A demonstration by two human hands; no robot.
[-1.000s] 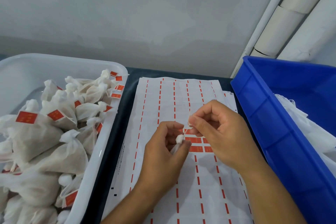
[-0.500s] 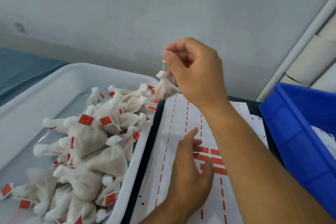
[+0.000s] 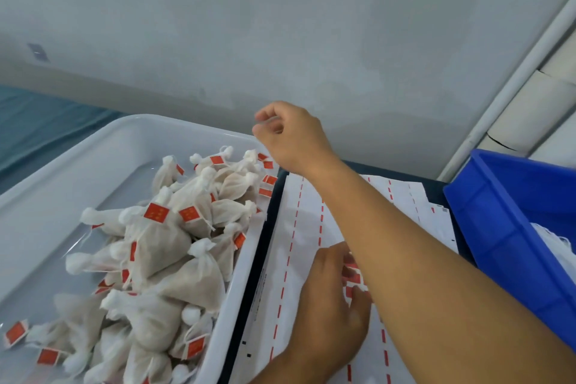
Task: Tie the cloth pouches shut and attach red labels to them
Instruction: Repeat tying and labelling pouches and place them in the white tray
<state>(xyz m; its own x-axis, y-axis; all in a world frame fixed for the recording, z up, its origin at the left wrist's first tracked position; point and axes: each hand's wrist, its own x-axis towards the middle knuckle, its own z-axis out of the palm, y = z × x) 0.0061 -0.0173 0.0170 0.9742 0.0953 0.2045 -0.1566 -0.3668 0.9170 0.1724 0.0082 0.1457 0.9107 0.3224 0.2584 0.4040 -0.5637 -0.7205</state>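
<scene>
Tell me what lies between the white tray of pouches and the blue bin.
In the head view, the label sheet lies between the white tray and blue bin, with both forearms over it.

Dark table top (image 3: 270,227), seemingly, under white tray (image 3: 93,146), label sheets (image 3: 299,227), blue bin (image 3: 486,215).

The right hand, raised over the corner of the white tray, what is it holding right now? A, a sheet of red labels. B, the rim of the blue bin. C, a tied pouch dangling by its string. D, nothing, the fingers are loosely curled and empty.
D: the right hand hangs above the white tray with loosely curled fingers and nothing between them.
</scene>
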